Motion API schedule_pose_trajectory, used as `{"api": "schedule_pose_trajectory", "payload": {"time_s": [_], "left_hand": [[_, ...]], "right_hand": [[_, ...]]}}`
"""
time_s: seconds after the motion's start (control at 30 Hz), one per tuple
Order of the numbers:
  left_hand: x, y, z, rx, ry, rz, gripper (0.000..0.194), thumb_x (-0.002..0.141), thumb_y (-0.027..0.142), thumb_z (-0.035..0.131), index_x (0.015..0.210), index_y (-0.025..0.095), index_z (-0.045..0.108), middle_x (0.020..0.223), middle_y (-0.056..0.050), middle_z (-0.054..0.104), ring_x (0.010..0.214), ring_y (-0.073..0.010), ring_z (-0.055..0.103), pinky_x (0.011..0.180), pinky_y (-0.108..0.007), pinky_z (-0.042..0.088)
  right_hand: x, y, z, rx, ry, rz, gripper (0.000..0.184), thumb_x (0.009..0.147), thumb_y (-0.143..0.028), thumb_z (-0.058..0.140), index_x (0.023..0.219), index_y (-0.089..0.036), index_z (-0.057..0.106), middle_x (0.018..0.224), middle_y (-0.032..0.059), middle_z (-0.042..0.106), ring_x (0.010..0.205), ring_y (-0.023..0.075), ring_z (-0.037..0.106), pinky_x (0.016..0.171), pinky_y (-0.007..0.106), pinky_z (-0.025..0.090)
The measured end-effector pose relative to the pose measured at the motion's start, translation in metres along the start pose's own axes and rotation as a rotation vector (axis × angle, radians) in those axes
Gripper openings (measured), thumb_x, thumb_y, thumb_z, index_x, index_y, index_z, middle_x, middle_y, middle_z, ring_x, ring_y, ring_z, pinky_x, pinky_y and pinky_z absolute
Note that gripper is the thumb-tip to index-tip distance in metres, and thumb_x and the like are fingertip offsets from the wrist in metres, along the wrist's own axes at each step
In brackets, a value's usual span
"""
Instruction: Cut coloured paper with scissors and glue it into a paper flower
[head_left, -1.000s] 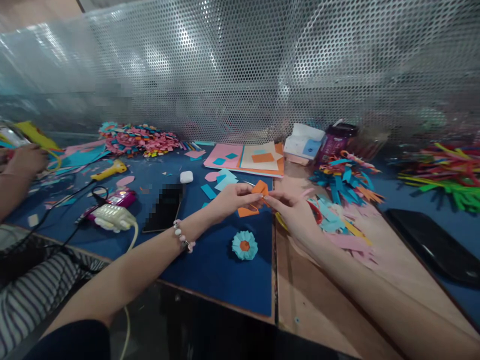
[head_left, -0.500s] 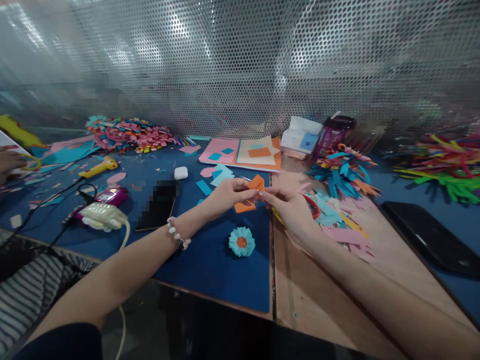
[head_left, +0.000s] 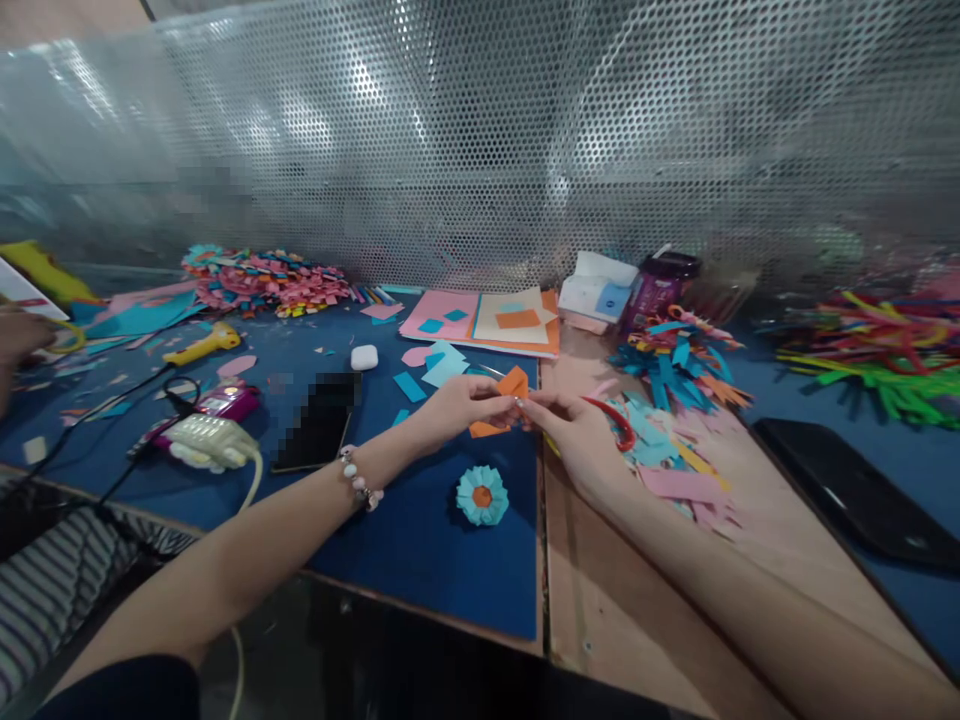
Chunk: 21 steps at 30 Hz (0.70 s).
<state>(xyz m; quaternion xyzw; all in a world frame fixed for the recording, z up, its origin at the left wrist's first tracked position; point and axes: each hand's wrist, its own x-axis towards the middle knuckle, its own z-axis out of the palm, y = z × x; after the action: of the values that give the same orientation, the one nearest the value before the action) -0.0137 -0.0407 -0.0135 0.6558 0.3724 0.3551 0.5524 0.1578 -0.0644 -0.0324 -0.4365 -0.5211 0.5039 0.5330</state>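
Note:
Between my two hands is a small piece of orange paper (head_left: 513, 381), pinched at its lower edge. My left hand (head_left: 466, 405), with a beaded bracelet on the wrist, grips it from the left with thumb and fingers. From the right, my right hand (head_left: 574, 428) pinches the same paper, fingertips meeting the left ones. Another orange paper piece (head_left: 489, 429) lies on the table just below, partly covered by the fingers. Nearer me sits a light blue paper flower (head_left: 482, 496) with an orange centre. Red-handled scissors (head_left: 624, 425) lie partly hidden behind my right hand.
Left are a black phone (head_left: 319, 425), a white earbud case (head_left: 364, 357), a power strip (head_left: 210, 442) and a yellow glue gun (head_left: 202, 343) with cables. Paper sheets (head_left: 480, 320) lie behind my hands. Paper scraps (head_left: 682, 480) and a dark phone (head_left: 855, 490) are right. Another person's hand (head_left: 19, 340) shows far left.
The view has tilted slightly, so the table sits a little lower. Both hands stay on the orange paper, with the fingertips slightly shifted.

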Motion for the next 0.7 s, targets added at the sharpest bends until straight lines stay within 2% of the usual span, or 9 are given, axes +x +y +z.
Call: {"api": "schedule_pose_trajectory", "payload": {"time_s": [0.4, 0.7], "left_hand": [[0.0003, -0.0045, -0.0014, 0.036, 0.006, -0.041, 0.029, 0.077, 0.038, 0.064, 0.086, 0.011, 0.064, 0.085, -0.010, 0.071, 0.076, -0.0144, 0.065, 0.076, -0.029, 0.050], [0.0023, -0.0052, -0.0001, 0.026, 0.018, -0.034, 0.025, 0.076, 0.036, 0.066, 0.084, 0.012, 0.065, 0.084, -0.009, 0.071, 0.074, -0.0132, 0.065, 0.077, -0.029, 0.051]], "right_hand": [[-0.0006, 0.0004, 0.0000, -0.038, 0.022, -0.006, 0.033, 0.066, -0.042, 0.072, 0.083, -0.014, 0.067, 0.067, 0.0017, 0.065, 0.065, 0.0143, 0.058, 0.067, 0.028, 0.046], [-0.0015, 0.0013, -0.0005, -0.017, 0.003, -0.003, 0.032, 0.068, -0.043, 0.071, 0.082, -0.016, 0.067, 0.076, 0.0036, 0.068, 0.070, 0.0149, 0.059, 0.069, 0.028, 0.046]]}}
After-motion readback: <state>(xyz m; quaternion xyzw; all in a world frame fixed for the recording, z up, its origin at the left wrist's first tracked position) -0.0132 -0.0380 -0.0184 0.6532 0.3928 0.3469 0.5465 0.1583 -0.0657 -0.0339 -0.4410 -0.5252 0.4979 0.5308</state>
